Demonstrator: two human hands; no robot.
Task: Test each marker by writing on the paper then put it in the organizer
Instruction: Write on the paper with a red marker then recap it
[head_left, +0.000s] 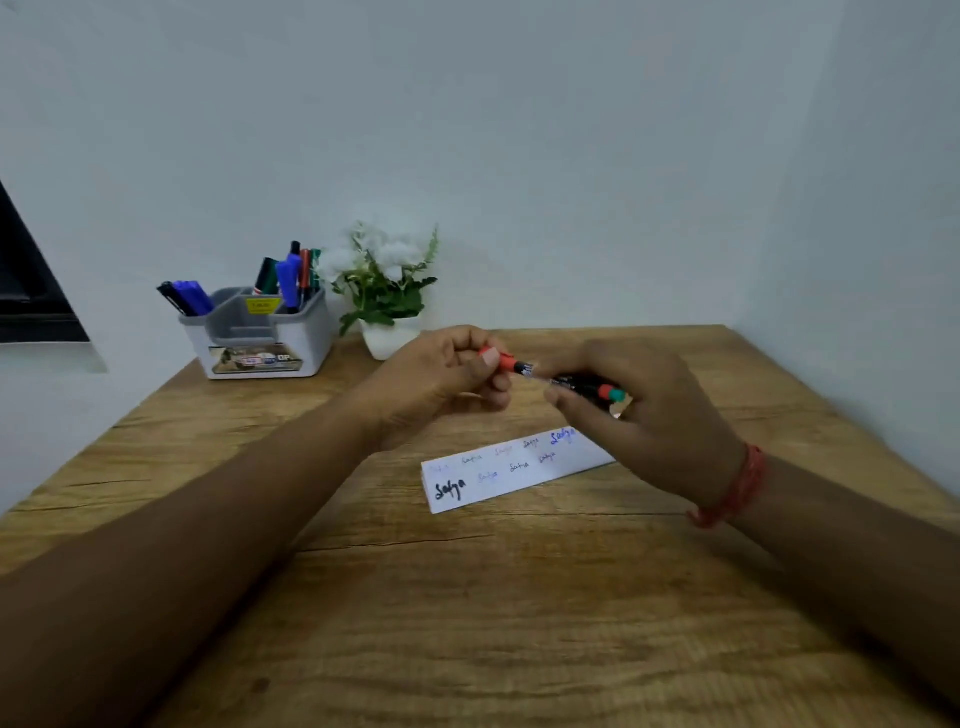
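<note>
Above the middle of the wooden table, my left hand (447, 376) pinches the red cap (496, 358) of a black marker. My right hand (649, 415) grips a small bundle of markers (587, 387); their red and green ends stick out at the right. Whether the red-capped marker belongs to that bundle I cannot tell. Below the hands lies a white paper strip (511, 470) with several handwritten words in black, blue and red. At the back left stands the grey and white organizer (262, 332), with blue, black, green and red markers upright in its compartments.
A white pot with white flowers (387, 291) stands right of the organizer, against the wall. The wall closes in at the back and on the right. A dark object (31, 280) sits at the far left beyond the table edge.
</note>
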